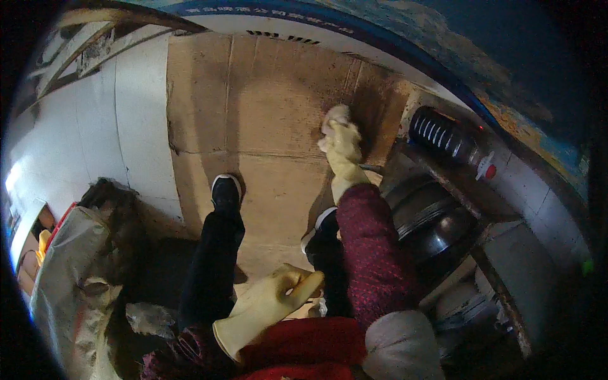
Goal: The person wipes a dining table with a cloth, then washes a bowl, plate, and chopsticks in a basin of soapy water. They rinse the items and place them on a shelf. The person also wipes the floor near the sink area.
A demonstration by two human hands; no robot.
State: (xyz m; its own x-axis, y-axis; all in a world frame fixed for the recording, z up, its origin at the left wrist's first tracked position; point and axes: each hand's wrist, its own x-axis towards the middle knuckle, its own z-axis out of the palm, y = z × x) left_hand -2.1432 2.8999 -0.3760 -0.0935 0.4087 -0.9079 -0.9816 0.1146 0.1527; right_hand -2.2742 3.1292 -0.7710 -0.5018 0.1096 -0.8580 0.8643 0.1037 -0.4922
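Mid-wipe: gloved right hand [342, 147] clenched on pale cloth [335, 116], pressed to far cardboard [266, 107]; left hand [273, 299] released, near. Next likely firmer strokes rightward.

Right hand [342, 149] in yellow glove presses pale cloth [335, 115] on cardboard [266, 114] — left hand [278, 294] idle.

- Ahead of the right hand [342, 147] fingers [335, 130] the cardboard sheet [266, 107] lies bare up to the white wall edge [297, 35].
- Just right of those fingers stand a dark plastic bottle [446, 136] on a ledge and a black pot [430, 221] beneath, closing that side.
- Left of them, open cardboard runs to the white panel [136, 107].
- Beyond the left hand [269, 304] fingertips [310, 282], two black shoes [226, 190] take the floor.
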